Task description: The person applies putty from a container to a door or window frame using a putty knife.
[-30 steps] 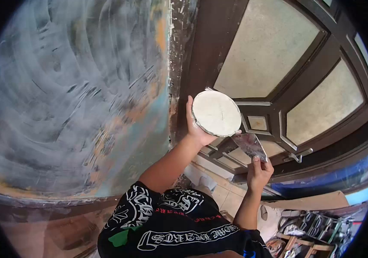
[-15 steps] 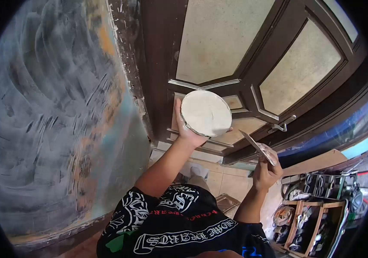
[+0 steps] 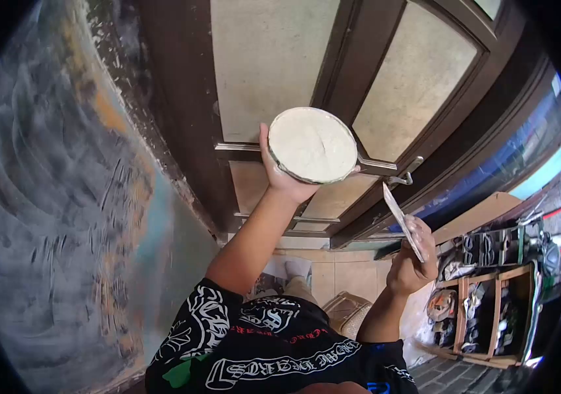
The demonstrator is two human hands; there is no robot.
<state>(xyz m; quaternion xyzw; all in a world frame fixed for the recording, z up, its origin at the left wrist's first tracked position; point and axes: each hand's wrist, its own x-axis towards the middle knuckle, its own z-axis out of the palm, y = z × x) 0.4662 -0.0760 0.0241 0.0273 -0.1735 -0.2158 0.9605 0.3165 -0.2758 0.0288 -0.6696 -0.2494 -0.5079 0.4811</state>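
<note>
My left hand [image 3: 285, 184] is wrapped round the underside and edge of a round tub [image 3: 280, 167], with the thumb up its left side and a fingertip showing at the right. Smooth off-white putty [image 3: 314, 143] fills the tub almost to the rim, a thin crease on its surface. Closed around a flat, putty-smeared scraper [image 3: 396, 211] is my right hand [image 3: 417, 259], its knuckles whitened. The blade is seen nearly edge-on, pointing up and left, apart from the tub. Its grip is mostly hidden by my fingers.
A grey, streaky wall [image 3: 44, 217] with orange and teal patches runs along the left. Ahead stands a brown panelled door [image 3: 366, 85] with a metal handle [image 3: 406, 179]. At right are a cardboard sheet [image 3: 477, 218] and a wooden shoe rack [image 3: 496, 315]. A woven item [image 3: 346, 312] lies on the tiles.
The view has turned to the right, so the door and wall sit further left. The tub appears slightly higher, and the scraper stands steeper. Both hands keep their grip.
</note>
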